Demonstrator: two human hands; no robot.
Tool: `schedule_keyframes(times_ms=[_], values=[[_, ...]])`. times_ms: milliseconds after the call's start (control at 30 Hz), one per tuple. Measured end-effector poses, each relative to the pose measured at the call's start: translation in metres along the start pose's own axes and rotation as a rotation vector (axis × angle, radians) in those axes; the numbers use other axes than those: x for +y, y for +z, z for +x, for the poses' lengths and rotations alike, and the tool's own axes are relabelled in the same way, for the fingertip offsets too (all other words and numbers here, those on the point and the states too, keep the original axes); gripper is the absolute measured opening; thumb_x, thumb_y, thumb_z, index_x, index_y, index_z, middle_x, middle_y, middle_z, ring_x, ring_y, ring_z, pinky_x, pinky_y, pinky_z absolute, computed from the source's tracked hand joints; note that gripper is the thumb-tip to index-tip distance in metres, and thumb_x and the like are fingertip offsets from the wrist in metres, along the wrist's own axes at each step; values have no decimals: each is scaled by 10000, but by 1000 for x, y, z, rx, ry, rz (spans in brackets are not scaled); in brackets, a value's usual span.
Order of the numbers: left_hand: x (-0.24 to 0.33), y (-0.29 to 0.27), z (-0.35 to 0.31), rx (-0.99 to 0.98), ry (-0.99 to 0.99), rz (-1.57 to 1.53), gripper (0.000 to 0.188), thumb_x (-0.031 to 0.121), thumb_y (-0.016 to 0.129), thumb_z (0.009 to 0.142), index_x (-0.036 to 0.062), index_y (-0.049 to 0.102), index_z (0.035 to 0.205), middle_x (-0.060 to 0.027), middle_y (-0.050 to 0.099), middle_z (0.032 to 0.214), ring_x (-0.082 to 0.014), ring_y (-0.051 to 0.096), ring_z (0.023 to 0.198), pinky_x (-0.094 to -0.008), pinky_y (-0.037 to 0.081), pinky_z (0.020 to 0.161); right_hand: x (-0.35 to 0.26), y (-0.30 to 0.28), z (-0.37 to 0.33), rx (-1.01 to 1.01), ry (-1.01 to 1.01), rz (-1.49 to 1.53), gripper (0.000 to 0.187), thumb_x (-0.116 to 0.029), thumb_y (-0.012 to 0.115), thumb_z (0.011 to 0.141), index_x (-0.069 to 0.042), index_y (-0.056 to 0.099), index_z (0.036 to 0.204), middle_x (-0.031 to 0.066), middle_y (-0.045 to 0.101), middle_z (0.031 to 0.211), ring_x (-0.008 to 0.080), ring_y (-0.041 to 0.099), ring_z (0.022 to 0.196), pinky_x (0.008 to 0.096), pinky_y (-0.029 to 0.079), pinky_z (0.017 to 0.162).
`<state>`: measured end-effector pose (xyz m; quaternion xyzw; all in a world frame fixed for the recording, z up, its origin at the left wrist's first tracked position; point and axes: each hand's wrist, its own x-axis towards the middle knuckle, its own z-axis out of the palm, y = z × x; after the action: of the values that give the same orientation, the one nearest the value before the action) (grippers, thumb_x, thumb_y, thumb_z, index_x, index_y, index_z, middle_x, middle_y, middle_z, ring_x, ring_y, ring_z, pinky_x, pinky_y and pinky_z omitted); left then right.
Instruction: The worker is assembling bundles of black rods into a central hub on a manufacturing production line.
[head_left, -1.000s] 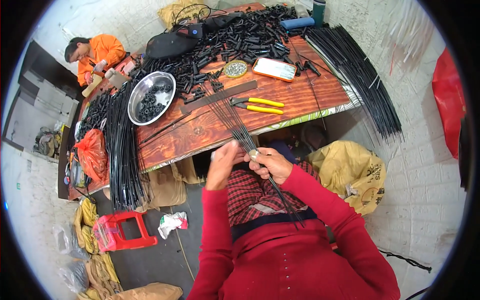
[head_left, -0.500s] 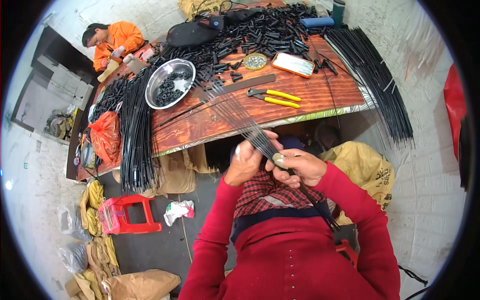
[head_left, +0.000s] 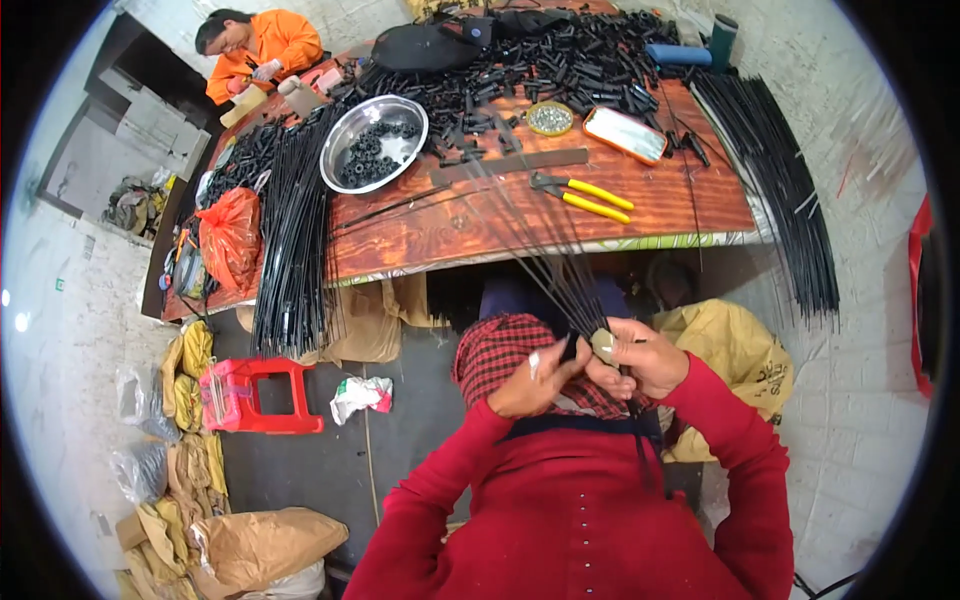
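Note:
My right hand (head_left: 648,362) is closed round a bundle of thin black rods (head_left: 562,285) above my lap. The rods fan out toward the table, blurred at the far end, and their lower ends hang below the hand. A roundish tan piece (head_left: 602,345) sits by my right thumb; what it is I cannot make out. My left hand (head_left: 535,383), with a white band on one finger, is beside the bundle, its fingers drawn together at a small dark piece too unclear to name. On the table beyond lie pliers (head_left: 585,198) with yellow handles.
The wooden table (head_left: 400,240) carries a metal bowl (head_left: 415,112) of black rings, a heap of black tubular parts (head_left: 560,65), a dish of small metal pieces (head_left: 550,119), an orange-rimmed tray (head_left: 625,135) and rod bundles (head_left: 295,240). A red stool (head_left: 300,395) stands left; a co-worker (head_left: 275,45) sits far left.
Both hands and the rods have moved nearer my body and to the right. My left hand has slid off the upper rods to the bundle's left side. The whole view has shifted slightly.

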<state>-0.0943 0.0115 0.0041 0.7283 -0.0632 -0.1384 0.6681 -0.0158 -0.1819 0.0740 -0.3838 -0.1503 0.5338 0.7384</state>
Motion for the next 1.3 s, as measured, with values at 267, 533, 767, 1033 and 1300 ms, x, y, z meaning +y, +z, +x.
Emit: schedule_keyframes(times_ms=[267, 533, 767, 1033, 1300], values=[[66, -53, 32, -58, 212, 434, 198, -54, 524, 872, -20, 568, 1062, -169, 680, 892, -294, 704, 865, -381, 545, 761, -64, 22, 1, -11, -105, -103, 372, -367, 533, 1019, 1, 552, 1073, 13, 472, 640, 52, 377, 473, 209, 322, 434], [103, -196, 198, 289, 958, 805, 145, 126, 598, 839, 39, 593, 955, -165, 634, 1028, -361, 610, 948, -424, 482, 823, -89, 26, 102, 224, -469, -715, 217, -169, 432, 1012, -12, 582, 1027, -1, 524, 658, 78, 476, 559, 248, 402, 541], [23, -203, 190, 222, 565, 887, 240, 22, 528, 837, 42, 608, 1062, -149, 661, 1155, -366, 613, 1088, -427, 455, 979, -22, -24, 139, 254, -465, -621, 257, -227, 423, 1036, -30, 585, 1009, -11, 519, 667, 64, 467, 548, 218, 394, 509], [12, -237, 226, 143, 571, 842, 395, -42, 527, 851, 48, 605, 1228, -146, 684, 1115, -357, 623, 1108, -462, 474, 963, -15, -49, 149, 284, -444, -508, 318, -303, 414, 1067, -28, 574, 1074, -5, 522, 724, 61, 472, 599, 205, 396, 535], [8, -249, 245, 155, 541, 705, 263, -54, 568, 829, 28, 609, 1075, -196, 621, 1286, -356, 581, 1231, -385, 430, 1050, 9, -72, 142, 246, -244, -488, 308, -295, 418, 1068, -30, 572, 1091, 6, 542, 766, 82, 528, 694, 236, 464, 613]])
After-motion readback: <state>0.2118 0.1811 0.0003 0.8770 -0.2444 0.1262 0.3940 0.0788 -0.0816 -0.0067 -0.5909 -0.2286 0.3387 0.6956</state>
